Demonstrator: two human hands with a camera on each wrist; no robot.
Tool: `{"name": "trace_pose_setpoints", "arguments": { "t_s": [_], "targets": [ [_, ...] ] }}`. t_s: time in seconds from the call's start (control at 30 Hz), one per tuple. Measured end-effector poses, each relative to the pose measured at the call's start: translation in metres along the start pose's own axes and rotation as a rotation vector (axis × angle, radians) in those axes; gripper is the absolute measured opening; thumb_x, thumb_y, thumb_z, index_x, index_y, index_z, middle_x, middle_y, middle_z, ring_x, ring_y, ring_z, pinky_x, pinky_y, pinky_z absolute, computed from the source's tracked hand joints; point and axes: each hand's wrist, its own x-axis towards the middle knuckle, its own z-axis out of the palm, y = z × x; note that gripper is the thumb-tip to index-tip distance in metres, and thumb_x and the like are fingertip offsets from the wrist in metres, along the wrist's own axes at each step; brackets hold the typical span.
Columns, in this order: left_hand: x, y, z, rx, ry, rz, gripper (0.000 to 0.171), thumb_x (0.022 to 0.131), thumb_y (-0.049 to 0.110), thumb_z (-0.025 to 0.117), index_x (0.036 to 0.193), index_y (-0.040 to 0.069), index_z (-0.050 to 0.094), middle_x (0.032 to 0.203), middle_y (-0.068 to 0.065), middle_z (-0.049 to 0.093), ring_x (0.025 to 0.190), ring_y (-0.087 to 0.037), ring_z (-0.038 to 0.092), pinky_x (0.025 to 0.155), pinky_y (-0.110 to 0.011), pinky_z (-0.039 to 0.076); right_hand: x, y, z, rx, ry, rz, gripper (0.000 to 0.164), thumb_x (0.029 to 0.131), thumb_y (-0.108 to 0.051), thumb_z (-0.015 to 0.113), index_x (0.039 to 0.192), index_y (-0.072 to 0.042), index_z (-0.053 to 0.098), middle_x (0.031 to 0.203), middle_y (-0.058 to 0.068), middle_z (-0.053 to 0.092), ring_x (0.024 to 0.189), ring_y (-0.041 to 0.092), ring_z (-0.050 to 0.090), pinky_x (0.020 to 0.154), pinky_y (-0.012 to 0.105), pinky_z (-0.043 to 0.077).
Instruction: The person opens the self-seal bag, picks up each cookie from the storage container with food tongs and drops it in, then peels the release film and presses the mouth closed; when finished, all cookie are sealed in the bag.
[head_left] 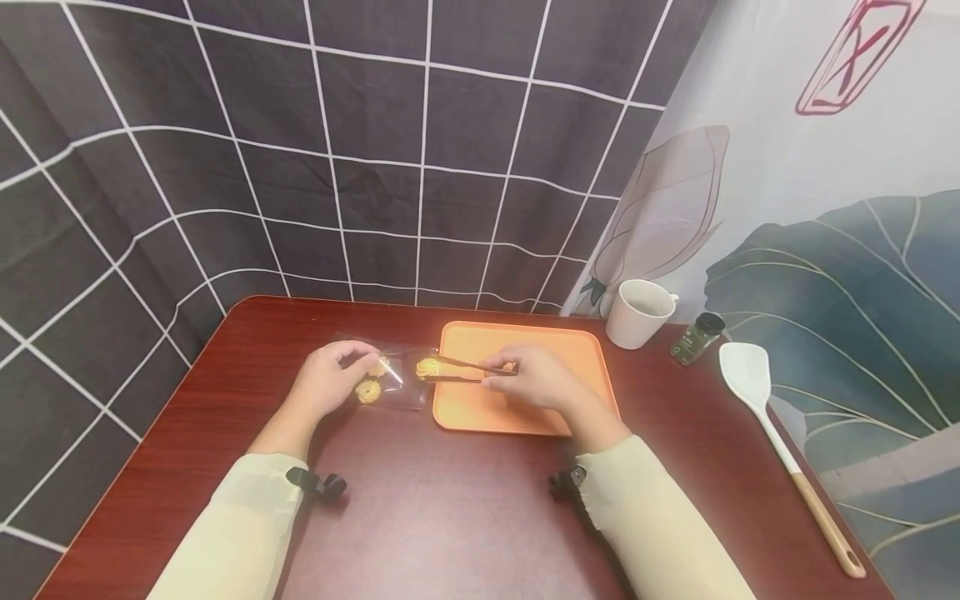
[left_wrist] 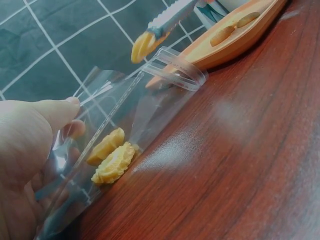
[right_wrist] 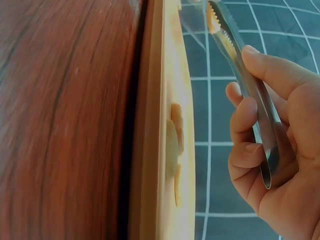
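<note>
My left hand (head_left: 326, 379) pinches the side of a clear plastic bag (left_wrist: 150, 105) between thumb and fingers. Inside the bag, in the left wrist view, lie a ridged yellow cookie (left_wrist: 114, 164) and another yellow cookie (left_wrist: 106, 146) behind it. In my right hand (head_left: 536, 379) are metal tongs (right_wrist: 260, 105), with the thumb on one arm and the fingers round the other. Their toothed tips clasp a swirled yellow cookie (head_left: 428, 367), close by the bag's mouth in the left wrist view.
An orange tray (head_left: 525, 417) lies under the right hand, with a few flat brown cookies (left_wrist: 222, 36) on it. Beyond its right side stand a white mug (head_left: 633, 321), a green jar (head_left: 693, 343) and a white spatula (head_left: 746, 371) with a wooden handle.
</note>
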Motion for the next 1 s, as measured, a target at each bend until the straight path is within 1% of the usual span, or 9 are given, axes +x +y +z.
{"name": "trace_pose_setpoints", "arguments": {
  "t_s": [0.07, 0.17, 0.37, 0.5, 0.7, 0.83, 0.93, 1.0],
  "targets": [
    [0.000, 0.000, 0.000, 0.000, 0.000, 0.002, 0.026, 0.104, 0.036, 0.070, 0.120, 0.017, 0.078, 0.124, -0.010, 0.078, 0.125, -0.033, 0.068, 0.112, -0.057, 0.050, 0.006, -0.002, 0.004, -0.016, -0.001, -0.001, 0.027, 0.092, -0.026, 0.085, 0.117, -0.018, 0.083, 0.111, 0.001, 0.082, 0.080, 0.010, 0.062, 0.070, 0.026, 0.052],
    [0.000, 0.000, 0.001, 0.002, -0.001, 0.005, 0.025, 0.104, 0.036, 0.070, 0.120, 0.017, 0.078, 0.125, -0.010, 0.079, 0.126, -0.033, 0.068, 0.112, -0.057, 0.050, 0.013, -0.005, 0.008, -0.025, -0.010, -0.004, 0.026, 0.092, -0.027, 0.086, 0.116, -0.018, 0.083, 0.112, 0.001, 0.081, 0.091, 0.011, 0.064, 0.080, 0.028, 0.054],
    [0.001, -0.001, 0.001, 0.019, -0.001, 0.013, 0.026, 0.104, 0.037, 0.070, 0.119, 0.017, 0.078, 0.126, -0.010, 0.078, 0.129, -0.035, 0.067, 0.113, -0.058, 0.049, 0.024, -0.014, 0.017, -0.037, -0.042, -0.011, 0.028, 0.092, -0.027, 0.086, 0.117, -0.016, 0.083, 0.111, 0.000, 0.080, 0.096, 0.014, 0.067, 0.084, 0.031, 0.056],
    [0.002, -0.001, 0.001, 0.028, 0.000, 0.023, 0.026, 0.104, 0.037, 0.070, 0.120, 0.017, 0.078, 0.128, -0.010, 0.078, 0.131, -0.036, 0.067, 0.114, -0.059, 0.049, 0.032, -0.021, 0.024, -0.059, -0.062, -0.031, 0.029, 0.092, -0.027, 0.085, 0.119, -0.016, 0.083, 0.110, 0.000, 0.080, 0.099, 0.014, 0.067, 0.089, 0.033, 0.056],
    [0.001, -0.002, 0.002, 0.016, 0.004, 0.025, 0.026, 0.104, 0.037, 0.070, 0.119, 0.017, 0.079, 0.127, -0.010, 0.078, 0.129, -0.035, 0.068, 0.113, -0.058, 0.049, 0.041, -0.030, 0.036, -0.089, -0.095, -0.058, 0.030, 0.094, -0.029, 0.084, 0.121, -0.017, 0.082, 0.113, 0.001, 0.081, 0.100, 0.014, 0.068, 0.093, 0.035, 0.057],
    [0.001, -0.003, 0.003, 0.008, 0.007, 0.021, 0.027, 0.104, 0.038, 0.070, 0.118, 0.018, 0.079, 0.125, -0.010, 0.079, 0.127, -0.035, 0.069, 0.111, -0.058, 0.051, 0.046, -0.035, 0.042, -0.110, -0.114, -0.058, 0.030, 0.095, -0.029, 0.082, 0.123, -0.018, 0.082, 0.116, -0.001, 0.080, 0.108, 0.016, 0.071, 0.099, 0.038, 0.057],
    [0.002, -0.003, 0.003, 0.004, 0.008, 0.019, 0.026, 0.104, 0.038, 0.070, 0.118, 0.018, 0.079, 0.125, -0.009, 0.079, 0.126, -0.034, 0.069, 0.111, -0.057, 0.051, 0.051, -0.038, 0.046, -0.111, -0.131, -0.049, 0.031, 0.095, -0.030, 0.082, 0.125, -0.018, 0.080, 0.122, -0.001, 0.079, 0.116, 0.018, 0.071, 0.105, 0.040, 0.056],
    [0.002, -0.003, 0.003, 0.004, 0.008, 0.018, 0.026, 0.104, 0.038, 0.070, 0.119, 0.018, 0.079, 0.125, -0.009, 0.079, 0.126, -0.034, 0.069, 0.111, -0.057, 0.051, 0.055, -0.040, 0.048, -0.105, -0.142, -0.050, 0.033, 0.095, -0.029, 0.082, 0.126, -0.017, 0.080, 0.125, 0.000, 0.079, 0.118, 0.018, 0.070, 0.108, 0.041, 0.055]
  ]
}}
